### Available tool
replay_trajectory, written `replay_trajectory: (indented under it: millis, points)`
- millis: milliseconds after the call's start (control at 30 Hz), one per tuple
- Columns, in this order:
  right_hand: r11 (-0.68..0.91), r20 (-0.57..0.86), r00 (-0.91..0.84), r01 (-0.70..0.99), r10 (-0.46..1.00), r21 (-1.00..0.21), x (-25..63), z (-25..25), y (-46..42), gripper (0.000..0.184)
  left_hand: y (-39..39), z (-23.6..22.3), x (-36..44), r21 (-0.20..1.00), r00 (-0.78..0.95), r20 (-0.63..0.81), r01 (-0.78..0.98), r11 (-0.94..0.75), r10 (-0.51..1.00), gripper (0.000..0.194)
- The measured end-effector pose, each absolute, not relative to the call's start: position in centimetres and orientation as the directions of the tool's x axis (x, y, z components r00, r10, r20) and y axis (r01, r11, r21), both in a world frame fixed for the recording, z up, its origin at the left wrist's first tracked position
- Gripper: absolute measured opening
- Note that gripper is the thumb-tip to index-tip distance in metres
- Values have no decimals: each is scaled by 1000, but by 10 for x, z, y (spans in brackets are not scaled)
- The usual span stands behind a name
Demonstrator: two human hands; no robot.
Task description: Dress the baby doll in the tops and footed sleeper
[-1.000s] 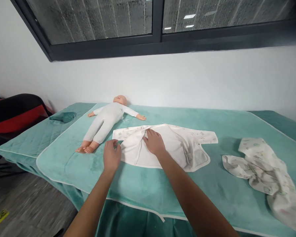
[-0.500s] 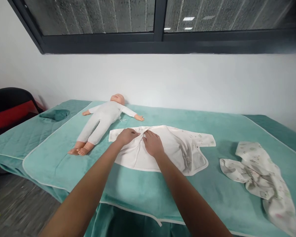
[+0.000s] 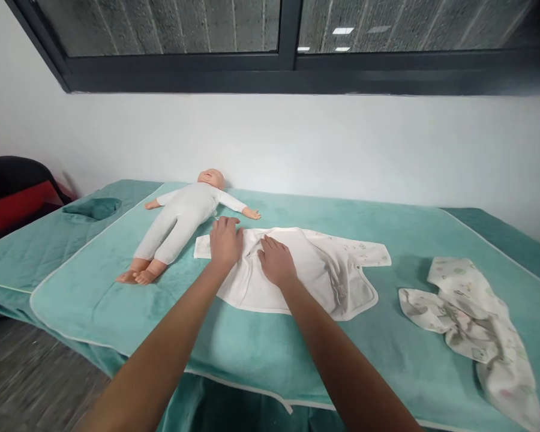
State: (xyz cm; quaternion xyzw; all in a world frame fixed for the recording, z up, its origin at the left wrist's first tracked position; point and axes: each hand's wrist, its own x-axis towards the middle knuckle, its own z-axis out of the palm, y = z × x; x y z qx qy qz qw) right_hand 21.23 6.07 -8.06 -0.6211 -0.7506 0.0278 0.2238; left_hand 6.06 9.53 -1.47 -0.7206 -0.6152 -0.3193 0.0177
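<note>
1. Left hand (image 3: pixel 226 243): palm down over the left part of the white garment, where sleeve meets body. Fingers bent and close together, tips turned away from the wearer; cannot tell whether they pinch the fabric.
2. Right hand (image 3: pixel 276 261): spread on the garment just right of the left hand, a narrow gap between them. Fingers extended, thumb apart, nothing gripped that shows.
3. White garment (image 3: pixel 312 264): under both hands, a small long-sleeved top in thin, soft-looking cloth. Body plain, creased in shallow folds between and right of the hands; lower edge curved, corner rounded. Right sleeve (image 3: pixel 369 253) straight, with a small scattered print, reaching out beyond the right hand; the left sleeve's end shows left of the left hand.
4. Doll (image 3: pixel 186 207): beyond and left of the left hand, on its back, arms wide. Smooth, plastic-looking head, hands and feet; pale, matt cloth suit.
5. Printed cloth (image 3: pixel 470 324): well right of the right hand, crumpled in loose, twisted folds, pale with a faint coloured pattern.
6. Mat (image 3: pixel 261 348): beneath everything above, turquoise, plush, velvety nap, light piping at its edge. Quilted surface (image 3: pixel 36 246) far left of the left hand, stitched in a grid.
7. White wall (image 3: pixel 387 150): beyond both hands, smooth; dark, hard-edged window frame (image 3: pixel 175 73) above.
</note>
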Motion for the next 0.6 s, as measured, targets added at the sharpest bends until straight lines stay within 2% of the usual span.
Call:
replay_trajectory:
  millis: [100, 200, 367, 600]
  points:
    - [230, 300, -135, 923, 944, -308, 213, -80, 59, 44, 71, -23, 80, 206, 302, 503, 868, -452, 810, 27]
    - [245, 276, -167, 929, 947, -278, 216, -80, 58, 49, 47, -38, 99, 189, 473, 419, 790, -584, 775, 29]
    - [154, 256, -92, 960, 962, -235, 217, -82, 58, 50, 21, -65, 114, 180, 408, 379, 848, -498, 831, 51]
    - [175, 282, -106, 957, 953, -232, 235, -85, 67, 49, 21, -82, 108, 109, 414, 359, 871, -479, 836, 49]
